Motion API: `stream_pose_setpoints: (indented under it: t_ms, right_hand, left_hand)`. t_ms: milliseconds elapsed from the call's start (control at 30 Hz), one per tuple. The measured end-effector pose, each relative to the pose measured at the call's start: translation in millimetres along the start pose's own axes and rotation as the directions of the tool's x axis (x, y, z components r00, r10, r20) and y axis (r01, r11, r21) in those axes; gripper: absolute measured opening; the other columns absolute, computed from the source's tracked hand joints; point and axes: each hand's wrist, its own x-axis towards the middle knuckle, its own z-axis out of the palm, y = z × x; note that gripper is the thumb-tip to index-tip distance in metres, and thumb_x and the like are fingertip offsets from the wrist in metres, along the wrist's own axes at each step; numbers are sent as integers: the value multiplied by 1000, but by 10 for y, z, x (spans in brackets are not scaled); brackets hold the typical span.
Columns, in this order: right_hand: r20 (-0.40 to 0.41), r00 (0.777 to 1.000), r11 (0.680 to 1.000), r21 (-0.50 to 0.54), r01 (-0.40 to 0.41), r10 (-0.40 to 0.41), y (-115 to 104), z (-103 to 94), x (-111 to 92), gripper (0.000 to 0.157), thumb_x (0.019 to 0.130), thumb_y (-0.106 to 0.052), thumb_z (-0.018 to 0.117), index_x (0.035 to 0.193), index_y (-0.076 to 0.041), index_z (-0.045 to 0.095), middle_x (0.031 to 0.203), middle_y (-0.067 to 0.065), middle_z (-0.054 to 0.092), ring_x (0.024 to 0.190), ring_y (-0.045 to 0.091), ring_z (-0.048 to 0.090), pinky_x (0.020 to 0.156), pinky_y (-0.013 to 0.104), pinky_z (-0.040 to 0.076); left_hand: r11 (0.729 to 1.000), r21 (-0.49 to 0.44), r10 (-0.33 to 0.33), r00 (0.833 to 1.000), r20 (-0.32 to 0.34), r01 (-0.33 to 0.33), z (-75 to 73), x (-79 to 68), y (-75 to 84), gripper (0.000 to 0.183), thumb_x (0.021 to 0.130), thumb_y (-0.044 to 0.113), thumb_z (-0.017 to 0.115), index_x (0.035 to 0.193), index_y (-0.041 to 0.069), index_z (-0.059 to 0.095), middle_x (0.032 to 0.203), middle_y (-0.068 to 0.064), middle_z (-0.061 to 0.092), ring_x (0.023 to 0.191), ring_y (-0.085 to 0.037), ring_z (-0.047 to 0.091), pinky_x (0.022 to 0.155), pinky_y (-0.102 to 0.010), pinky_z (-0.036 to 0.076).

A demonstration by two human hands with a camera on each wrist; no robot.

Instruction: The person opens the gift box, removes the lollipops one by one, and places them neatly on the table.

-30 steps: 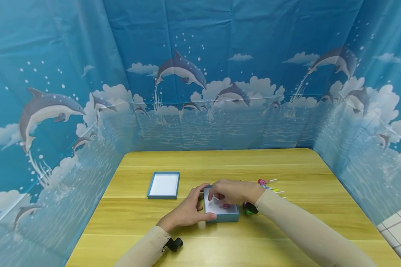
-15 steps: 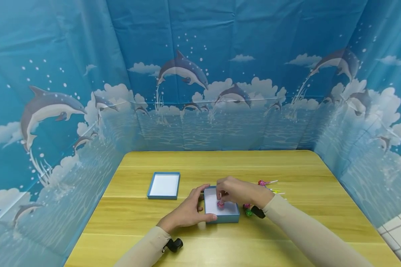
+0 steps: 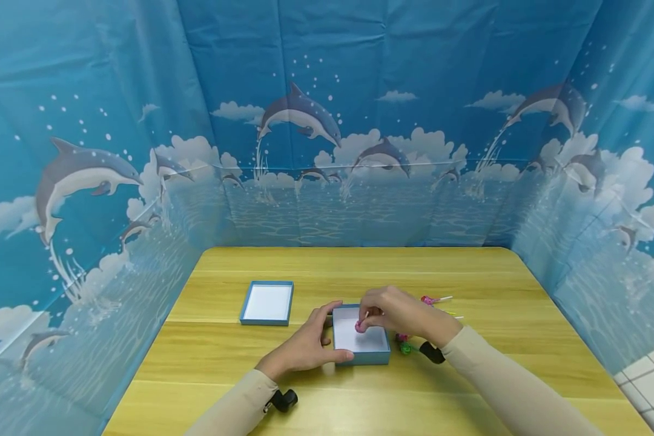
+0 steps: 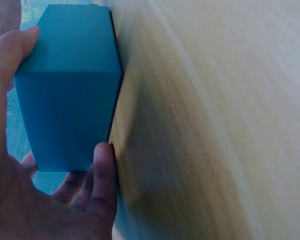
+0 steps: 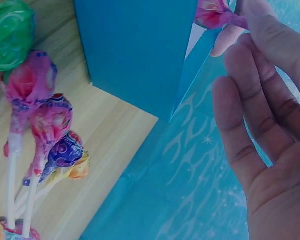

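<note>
My left hand holds the left side of a blue box with a white inside. In the left wrist view, the thumb lies on one face of the box and the other fingers reach round the adjoining side. Over the box's open top, my right hand pinches a pink-wrapped lollipop between thumb and index finger. The right wrist view shows this lollipop at the box's rim, its stick hidden by the fingers. The remaining right fingers are loosely bent.
Right of the box lie several wrapped lollipops, among them a green one, a pink one and a purple one. A shallow blue lid, white inside up, rests on the wooden table to the left. Dolphin-print curtains surround the table.
My right hand has shifted right, and the lollipop it pinches has turned and come up a little from low inside the box. The left hand and the box stay in place.
</note>
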Motion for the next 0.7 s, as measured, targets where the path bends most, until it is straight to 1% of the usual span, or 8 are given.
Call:
stream_pose_setpoints:
  t_ms: [100, 200, 300, 467, 600, 700]
  right_hand:
    - [-13, 1000, 999, 31, -23, 23, 7, -14, -46, 6, 105, -13, 87, 102, -16, 84, 99, -6, 87, 84, 9, 81, 74, 20, 63]
    - [-13, 997, 996, 57, -71, 72, 16, -30, -98, 4, 108, -12, 84, 107, -15, 84, 102, -4, 90, 88, 17, 85, 75, 21, 64]
    - [-32, 993, 991, 63, -116, 118, 25, -48, -164, 3, 110, -13, 84, 108, -15, 83, 103, -1, 90, 86, 17, 85, 73, 21, 64]
    - [-86, 984, 986, 76, -149, 155, 48, -77, -273, 7, 109, -17, 85, 105, -18, 80, 97, 1, 89, 78, 16, 81, 67, 22, 60]
    - [-128, 979, 986, 68, -150, 158, 74, -78, -354, 11, 108, -17, 87, 101, -21, 79, 93, 0, 87, 76, 7, 78, 67, 22, 60]
    - [-159, 974, 986, 61, -154, 162, 92, -75, -408, 14, 108, -18, 88, 99, -23, 79, 91, 0, 87, 79, -2, 75, 71, 24, 63]
  left_hand:
    - [1000, 0, -1, 1000, -1, 1, 0, 2, 4, 115, 100, 56, 92, 187, 30, 21, 173, -14, 44, 146, -22, 61, 114, -37, 62]
    - [1000, 7, -2, 1000, -6, 2, 0, 1, 10, 115, 100, 57, 92, 187, 30, 22, 173, -14, 44, 144, -22, 61, 113, -37, 62]
    - [1000, 10, -1, 1000, -9, 1, 3, -1, 18, 115, 100, 57, 92, 187, 30, 22, 174, -14, 44, 144, -23, 61, 113, -38, 62]
    - [1000, 17, 0, 1000, -15, 1, 9, -2, 17, 115, 99, 57, 93, 187, 30, 23, 174, -14, 44, 142, -22, 61, 112, -37, 62]
    - [1000, 19, 0, 1000, -18, 0, 10, 2, 14, 115, 99, 56, 93, 187, 30, 23, 173, -14, 45, 142, -22, 61, 111, -35, 62]
    - [1000, 15, 1, 1000, -20, -1, 12, 5, 11, 115, 99, 56, 93, 187, 30, 23, 173, -14, 45, 143, -22, 60, 112, -36, 62]
